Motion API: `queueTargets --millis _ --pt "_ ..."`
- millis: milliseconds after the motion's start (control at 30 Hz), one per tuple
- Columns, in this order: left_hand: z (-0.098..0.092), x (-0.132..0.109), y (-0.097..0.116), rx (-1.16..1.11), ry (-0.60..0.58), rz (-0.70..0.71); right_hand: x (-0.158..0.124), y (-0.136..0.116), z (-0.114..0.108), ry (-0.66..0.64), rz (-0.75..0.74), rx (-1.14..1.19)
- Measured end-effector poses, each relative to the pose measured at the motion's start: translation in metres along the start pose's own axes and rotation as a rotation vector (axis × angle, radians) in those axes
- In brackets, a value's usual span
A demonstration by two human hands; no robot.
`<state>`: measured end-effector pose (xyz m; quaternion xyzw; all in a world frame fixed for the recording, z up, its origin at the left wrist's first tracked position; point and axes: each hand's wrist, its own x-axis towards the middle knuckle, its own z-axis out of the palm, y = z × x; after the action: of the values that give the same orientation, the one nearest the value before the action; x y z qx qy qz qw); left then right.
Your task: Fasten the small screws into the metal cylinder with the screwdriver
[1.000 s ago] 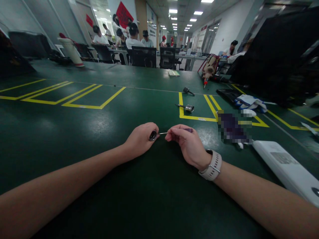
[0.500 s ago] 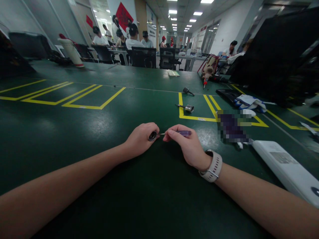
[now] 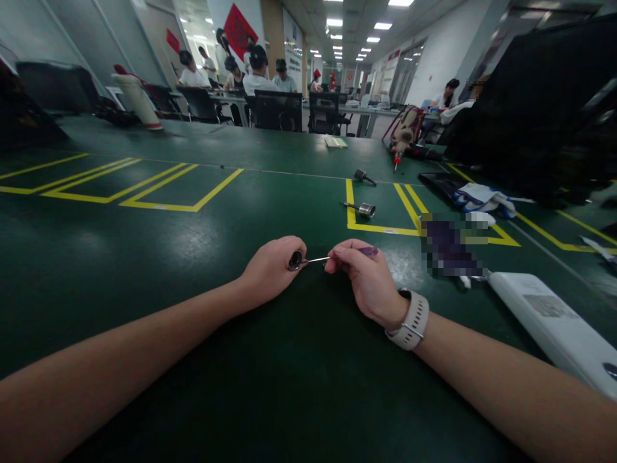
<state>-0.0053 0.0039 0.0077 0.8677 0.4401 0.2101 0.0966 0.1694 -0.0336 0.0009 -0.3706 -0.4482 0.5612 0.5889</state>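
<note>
My left hand (image 3: 274, 267) is wrapped round a metal cylindrical part (image 3: 295, 260) whose round open end faces me. In my right hand (image 3: 364, 273) is a screwdriver (image 3: 369, 251) with a purple handle, pinched between thumb and fingers. Its thin shaft points left and reaches the side of the metal part by my left fingertips; where the tip ends is too small to tell. Beyond my hands, a similar metal part with a thin stem (image 3: 366, 209) lies inside yellow tape lines, and a darker one (image 3: 360, 175) lies farther back.
On the right lie a white box-like device (image 3: 535, 296), a blurred-out dark object (image 3: 448, 247) and a white-and-blue cloth (image 3: 484, 198). A red-tipped tool (image 3: 396, 161) is farther back. A pale bottle (image 3: 137, 103) stands at the far left. People sit at distant tables.
My right hand has shifted slightly right with the screwdriver, and more of its shaft shows between my hands. My left hand has barely moved.
</note>
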Motion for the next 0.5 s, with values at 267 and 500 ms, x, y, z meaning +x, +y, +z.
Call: queueTargets --millis 267,500 --pt "0.0002 -0.0011 0.0018 0.006 0.0 0.02 -0.0017 -0.0017 0.0005 -0.097 -0.014 -0.004" --pt "-0.0001 -0.0004 0.0018 0.045 -0.002 0.02 -0.003 -0.0032 0.0008 -0.097 0.01 -0.08"
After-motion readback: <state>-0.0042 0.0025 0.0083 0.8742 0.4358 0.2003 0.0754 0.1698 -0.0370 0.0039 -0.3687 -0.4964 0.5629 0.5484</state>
